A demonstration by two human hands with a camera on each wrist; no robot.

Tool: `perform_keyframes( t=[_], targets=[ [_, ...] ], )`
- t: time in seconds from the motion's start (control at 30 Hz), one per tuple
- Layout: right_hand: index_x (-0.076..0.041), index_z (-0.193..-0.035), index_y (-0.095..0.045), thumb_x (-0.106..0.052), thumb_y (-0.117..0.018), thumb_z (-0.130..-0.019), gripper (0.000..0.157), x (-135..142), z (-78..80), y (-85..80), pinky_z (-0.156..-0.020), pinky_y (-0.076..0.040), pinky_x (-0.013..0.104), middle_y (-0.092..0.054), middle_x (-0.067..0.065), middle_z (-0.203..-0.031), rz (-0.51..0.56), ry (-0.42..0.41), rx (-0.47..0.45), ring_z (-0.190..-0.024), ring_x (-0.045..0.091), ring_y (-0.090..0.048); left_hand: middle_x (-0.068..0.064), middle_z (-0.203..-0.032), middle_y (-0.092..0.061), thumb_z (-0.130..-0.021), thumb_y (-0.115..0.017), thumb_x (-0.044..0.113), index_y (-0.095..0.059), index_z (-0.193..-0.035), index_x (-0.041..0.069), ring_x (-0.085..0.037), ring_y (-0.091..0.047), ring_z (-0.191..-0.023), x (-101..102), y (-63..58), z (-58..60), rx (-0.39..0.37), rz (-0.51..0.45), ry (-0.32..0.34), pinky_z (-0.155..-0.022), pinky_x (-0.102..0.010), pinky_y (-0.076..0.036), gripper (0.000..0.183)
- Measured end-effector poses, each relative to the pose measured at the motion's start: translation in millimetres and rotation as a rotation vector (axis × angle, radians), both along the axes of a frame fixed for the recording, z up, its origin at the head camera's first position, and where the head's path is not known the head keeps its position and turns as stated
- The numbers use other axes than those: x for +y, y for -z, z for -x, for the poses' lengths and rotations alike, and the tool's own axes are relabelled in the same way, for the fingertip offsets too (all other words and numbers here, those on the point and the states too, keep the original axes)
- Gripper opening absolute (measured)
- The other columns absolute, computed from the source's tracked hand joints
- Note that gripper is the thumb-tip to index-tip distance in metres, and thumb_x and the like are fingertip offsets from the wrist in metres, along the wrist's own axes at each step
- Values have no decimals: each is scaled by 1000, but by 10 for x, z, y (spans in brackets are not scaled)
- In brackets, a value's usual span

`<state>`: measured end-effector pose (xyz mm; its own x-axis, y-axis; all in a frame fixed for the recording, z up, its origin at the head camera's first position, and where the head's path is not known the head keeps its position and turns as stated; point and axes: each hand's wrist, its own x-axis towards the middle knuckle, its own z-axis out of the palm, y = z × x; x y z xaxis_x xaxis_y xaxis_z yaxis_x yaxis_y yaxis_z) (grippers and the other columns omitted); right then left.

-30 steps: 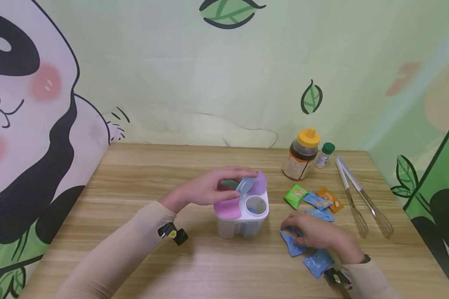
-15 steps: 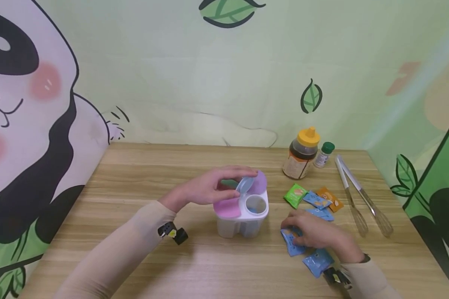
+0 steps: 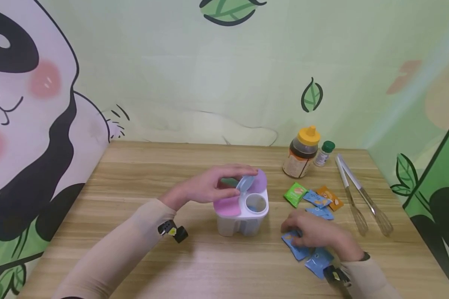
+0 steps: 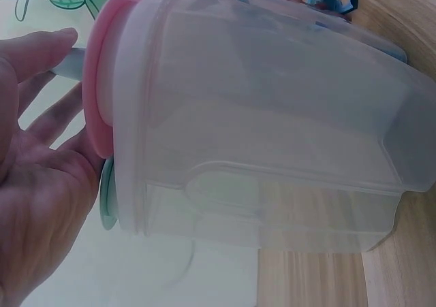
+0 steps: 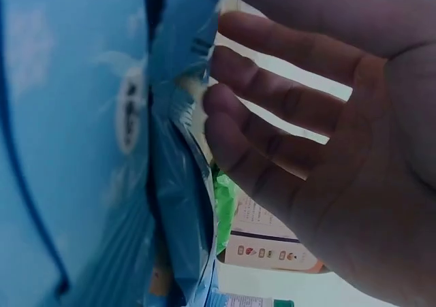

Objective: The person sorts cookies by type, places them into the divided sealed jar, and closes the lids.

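My left hand (image 3: 213, 182) lies over a clear multi-compartment container (image 3: 232, 226) with a white top and coloured flip lids. Its fingers are fairly straight, touching the raised blue lid (image 3: 245, 183); the round opening (image 3: 256, 203) in front is uncovered. In the left wrist view the thumb lies beside that lid, above the pink lid (image 4: 99, 109). My right hand (image 3: 310, 228) has curved fingers and thumb on a blue snack packet (image 3: 297, 248) on the table, pinching it. Another blue packet (image 3: 319, 262) lies under the right wrist.
Beyond the right hand lie a green packet (image 3: 295, 194), blue packets (image 3: 317, 199) and an orange packet (image 3: 331, 198). A yellow-capped bottle (image 3: 302, 153) and a green-capped jar (image 3: 324, 153) stand behind them. Metal tongs (image 3: 361, 193) lie at the right. A wall rises behind the table (image 3: 153, 166).
The blue packet under my right fingers has turned and slid slightly, its lower end now nearer the packet beside it. The left hand and container stay in place.
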<state>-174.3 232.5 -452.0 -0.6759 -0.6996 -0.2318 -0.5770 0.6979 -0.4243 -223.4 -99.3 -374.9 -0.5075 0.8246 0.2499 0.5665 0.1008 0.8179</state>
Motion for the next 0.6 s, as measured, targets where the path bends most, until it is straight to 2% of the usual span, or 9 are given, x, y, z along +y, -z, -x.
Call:
perform_keyframes(
  t=[0.2, 0.43, 0.6],
  targets=[
    [-17, -110, -71, -20, -79, -78, 34, 18, -13, -4, -87, -51, 35, -61, -8, -104, -28, -10, -25, -100, 13, -57, 1, -153, -41, -93, -63, 5, -47, -145, 12, -17, -45, -134, -4, -4, 3, 12, 4, -4, -93, -31, -54, 54],
    [-19, -100, -73, -22, -80, -78, 23, -6, -12, -40, -76, -51, 26, -59, -10, -93, -11, 26, -82, -88, 7, -56, 0, -152, -41, -93, -64, 5, -48, -144, 13, -17, -44, -135, -1, -9, -3, 15, 7, -12, -94, -30, -54, 55],
    [-23, -94, -71, -21, -80, -78, 19, -7, -14, -52, -69, -47, 23, -56, -11, -88, 13, 28, -54, -80, 5, -52, -1, -152, -41, -93, -64, 6, -48, -144, 12, -18, -44, -135, 0, -7, -7, 12, 7, -12, -95, -31, -53, 54]
  ],
)
